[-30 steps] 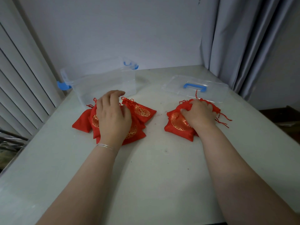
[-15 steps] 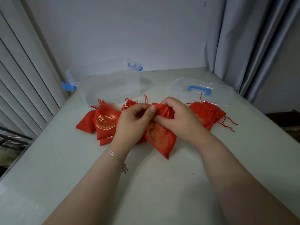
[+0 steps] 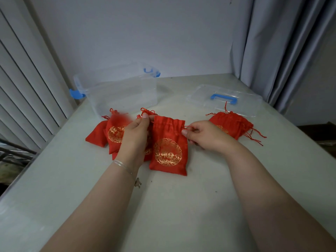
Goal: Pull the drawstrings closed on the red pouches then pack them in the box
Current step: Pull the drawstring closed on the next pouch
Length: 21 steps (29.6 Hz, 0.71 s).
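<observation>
Since half a second ago, the hands have been drawn apart and the pouch (image 3: 168, 148), then bunched between them, is now spread flat, upright to the viewer, its gold medallion showing.

Table (image 3: 181, 206): pale, bears everything. Box (image 3: 118, 91): clear, blue latches, lid off, nothing seen inside; stands at the far left, just behind the left pile (image 3: 112, 135) of pouches. Lid (image 3: 225, 99): lies far right, blue handle up. Right pile (image 3: 231, 124): just in front of the lid, cords trailing right.

Pouch in hand: held near the table's middle, between the two piles; its mouth is gathered only slightly, judged not yet closed.

Left hand (image 3: 135, 135): fingers curled, thumb and forefinger pinching the cord at the pouch's upper left corner. Right hand (image 3: 205, 135): likewise curled, pinching the cord (image 3: 185, 126) at the upper right corner.

Step in hand, judged: drawing the strings. To be done well, the two cords are to be pulled outward evenly and level, so that the mouth puckers symmetrically. Cloth should be kept out of the pinch, or the channel will be dragged instead of cinched. Thin cords may slip; a firm pinch close to the hem is advised.
</observation>
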Each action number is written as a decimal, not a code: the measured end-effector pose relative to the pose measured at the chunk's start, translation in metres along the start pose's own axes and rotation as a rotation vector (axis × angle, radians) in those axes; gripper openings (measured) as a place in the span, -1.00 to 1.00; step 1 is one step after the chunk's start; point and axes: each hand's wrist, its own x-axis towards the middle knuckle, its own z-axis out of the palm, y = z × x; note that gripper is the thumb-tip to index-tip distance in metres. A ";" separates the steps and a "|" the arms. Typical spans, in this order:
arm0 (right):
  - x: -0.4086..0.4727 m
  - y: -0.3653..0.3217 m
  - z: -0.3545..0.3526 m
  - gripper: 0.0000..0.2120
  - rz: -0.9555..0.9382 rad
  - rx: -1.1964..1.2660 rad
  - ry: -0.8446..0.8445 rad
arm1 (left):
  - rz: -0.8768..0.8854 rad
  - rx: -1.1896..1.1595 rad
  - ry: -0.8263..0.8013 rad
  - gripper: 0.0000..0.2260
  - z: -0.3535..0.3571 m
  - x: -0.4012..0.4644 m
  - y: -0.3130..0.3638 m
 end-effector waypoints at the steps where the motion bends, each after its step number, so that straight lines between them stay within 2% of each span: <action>1: 0.000 0.002 -0.001 -0.71 0.022 0.038 0.007 | -0.013 -0.002 0.017 -0.67 0.000 0.002 0.000; 5: 0.000 0.002 -0.009 -0.70 0.075 0.215 0.086 | -0.116 -0.192 0.045 -0.54 0.000 0.006 0.005; 9: 0.002 0.001 -0.013 -0.68 0.144 0.427 0.206 | -0.160 -0.321 0.090 -0.68 -0.003 0.008 0.008; 13: 0.005 -0.002 -0.013 -0.70 0.178 0.575 0.365 | -0.184 -0.406 0.094 -0.65 -0.010 0.009 0.006; 15: 0.008 -0.001 -0.013 -0.75 0.169 0.827 0.440 | -0.181 -0.422 0.100 -0.65 -0.009 0.009 0.006; 18: 0.009 0.002 -0.011 -0.77 0.122 1.402 0.445 | -0.172 -0.438 0.104 -0.65 -0.006 0.008 0.004; 21: 0.007 0.002 -0.007 -0.60 0.091 1.779 0.419 | -0.161 -0.416 0.118 -0.65 -0.002 0.007 0.002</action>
